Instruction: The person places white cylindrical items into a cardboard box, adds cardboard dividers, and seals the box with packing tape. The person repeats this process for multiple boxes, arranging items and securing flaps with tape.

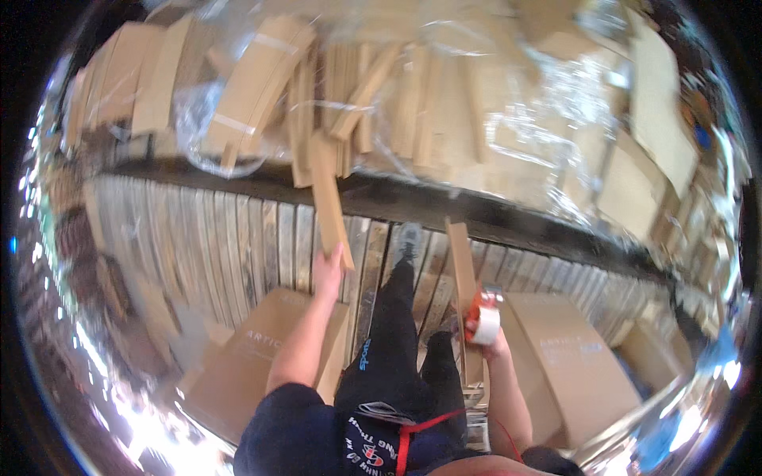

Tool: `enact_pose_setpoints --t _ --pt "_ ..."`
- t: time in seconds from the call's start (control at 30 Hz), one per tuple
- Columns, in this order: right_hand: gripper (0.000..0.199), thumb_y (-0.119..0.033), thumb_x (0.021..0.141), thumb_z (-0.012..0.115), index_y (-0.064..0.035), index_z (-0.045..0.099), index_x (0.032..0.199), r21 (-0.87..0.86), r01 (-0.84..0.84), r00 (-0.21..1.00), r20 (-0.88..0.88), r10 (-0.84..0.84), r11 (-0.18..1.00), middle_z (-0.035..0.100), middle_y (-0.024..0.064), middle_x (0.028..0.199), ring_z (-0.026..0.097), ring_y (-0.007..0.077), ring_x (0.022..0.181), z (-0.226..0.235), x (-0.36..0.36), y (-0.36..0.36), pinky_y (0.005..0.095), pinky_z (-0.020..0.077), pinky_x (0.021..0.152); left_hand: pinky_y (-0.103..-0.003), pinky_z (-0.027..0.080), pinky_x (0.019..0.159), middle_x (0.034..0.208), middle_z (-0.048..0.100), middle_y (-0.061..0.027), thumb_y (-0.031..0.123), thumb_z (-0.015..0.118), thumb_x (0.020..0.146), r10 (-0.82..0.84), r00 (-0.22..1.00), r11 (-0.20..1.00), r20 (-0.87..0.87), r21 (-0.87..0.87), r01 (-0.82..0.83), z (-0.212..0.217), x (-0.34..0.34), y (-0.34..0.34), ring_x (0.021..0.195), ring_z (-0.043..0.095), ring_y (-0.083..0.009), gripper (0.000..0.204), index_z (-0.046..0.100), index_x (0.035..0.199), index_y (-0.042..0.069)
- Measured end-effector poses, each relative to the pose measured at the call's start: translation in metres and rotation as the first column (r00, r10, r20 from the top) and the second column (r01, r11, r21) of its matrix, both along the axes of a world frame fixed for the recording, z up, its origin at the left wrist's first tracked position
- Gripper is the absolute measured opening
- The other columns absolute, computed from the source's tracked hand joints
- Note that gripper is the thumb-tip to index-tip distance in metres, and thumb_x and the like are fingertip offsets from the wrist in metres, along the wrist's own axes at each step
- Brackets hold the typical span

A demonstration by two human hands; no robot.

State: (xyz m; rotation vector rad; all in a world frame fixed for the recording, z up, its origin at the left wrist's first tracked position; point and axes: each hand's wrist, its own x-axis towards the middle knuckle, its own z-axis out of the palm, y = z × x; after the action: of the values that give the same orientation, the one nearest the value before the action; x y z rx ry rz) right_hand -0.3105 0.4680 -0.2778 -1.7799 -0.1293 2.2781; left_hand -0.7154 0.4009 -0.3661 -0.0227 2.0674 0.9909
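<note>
My left hand (pixel 329 271) is closed round the near end of a long, narrow cardboard strip (pixel 324 190). The strip's far end reaches up to a heap of similar strips (pixel 349 87). Out to the right, my right hand (pixel 490 343) grips an orange tape dispenser (pixel 481 305) carrying a whitish roll of tape (pixel 482 325). Close against that hand stands a second cardboard strip (pixel 462 262); whether the fingers also hold it I cannot tell.
Large cardboard boxes flank me on the left (pixel 246 357) and right (pixel 579 373). A wooden slatted platform (pixel 262 238) lies underfoot. Beyond a dark gap (pixel 476 210) are cardboard stacks (pixel 258 79) and loose clear plastic wrap (pixel 556 119).
</note>
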Motion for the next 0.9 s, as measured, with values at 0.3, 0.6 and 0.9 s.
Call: enact_pose_setpoints --t 0.3,0.6,0.9 --pt "0.038 -0.004 0.093 0.063 -0.005 0.068 0.131 0.627 0.191 0.975 -0.036 -0.217 0.755 0.073 0.0024 0.111 0.068 0.0132 0.103 0.156 0.108 -0.04 0.0331 0.0543 0.09 -0.028 0.047 0.053 0.089 0.066 -0.0052 0.027 0.065 0.106 -0.095 0.873 0.992 0.479 0.116 0.044 0.221 0.227 -0.054 0.06 0.055 -0.012 0.023 0.061 0.111 0.004" --pt "0.028 -0.009 0.095 0.075 -0.0043 0.068 0.122 0.926 0.376 0.476 -0.224 -0.85 -0.033 0.076 0.0092 0.109 0.075 0.0237 0.101 0.352 0.346 -0.267 0.0405 0.0621 0.087 -0.034 0.055 0.089 0.119 0.065 -0.0129 0.025 0.066 0.106 -0.855 0.38 0.148 -0.354 0.535 0.832 0.429 0.43 -0.083 0.104 0.065 -0.0181 0.04 0.053 0.131 -0.004" --pt "0.03 -0.019 0.104 0.06 -0.0067 0.064 0.131 0.842 0.515 0.107 -0.25 -0.962 -0.162 0.073 0.0066 0.11 0.073 0.0212 0.096 0.333 0.574 -0.429 0.0362 0.0593 0.081 -0.037 0.055 0.089 0.104 0.073 -0.0154 0.023 0.07 0.102 -0.802 -0.359 -0.592 -0.478 0.554 0.585 0.463 0.722 -0.167 0.099 0.069 -0.021 0.035 0.06 0.122 -0.003"
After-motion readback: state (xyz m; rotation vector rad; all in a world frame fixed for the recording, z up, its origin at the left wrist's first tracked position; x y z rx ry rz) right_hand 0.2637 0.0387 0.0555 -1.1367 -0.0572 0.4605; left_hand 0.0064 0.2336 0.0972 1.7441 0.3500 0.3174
